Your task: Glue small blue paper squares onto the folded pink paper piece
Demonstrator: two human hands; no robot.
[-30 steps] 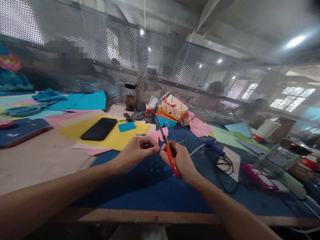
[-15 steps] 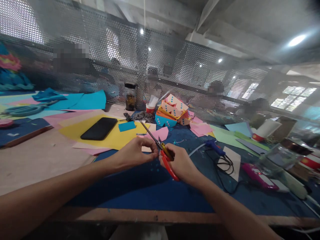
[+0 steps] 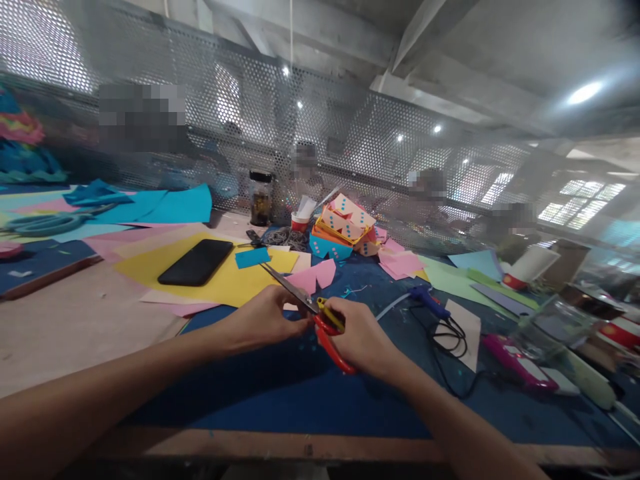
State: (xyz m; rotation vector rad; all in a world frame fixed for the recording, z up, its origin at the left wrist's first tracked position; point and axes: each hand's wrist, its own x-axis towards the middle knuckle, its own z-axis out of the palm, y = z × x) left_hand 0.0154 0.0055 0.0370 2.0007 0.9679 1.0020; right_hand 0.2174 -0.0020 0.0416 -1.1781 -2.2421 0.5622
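Observation:
My right hand is wrapped round the red handle of a pair of scissors. A yellow part pokes out between its fingers; I cannot tell whether it belongs to the scissors. The blades point up and left, over the pink paper and towards a small blue paper piece. Just under the blades is my left hand, its thumb and fingers closed in a pinch near the scissors' pivot. Whatever lies in that pinch is hidden. Beyond the hands lies a notched pink paper piece.
A black phone lies on yellow paper at left. Folded, dotted paper pieces are stacked behind, near a lidded jar. To the right are a blue glue gun with its cord and a magenta device. Perforated metal screen behind.
The scissors have swung so that their blades point lower and further left. My left hand has shifted slightly left and down. Both hands keep their closed grip.

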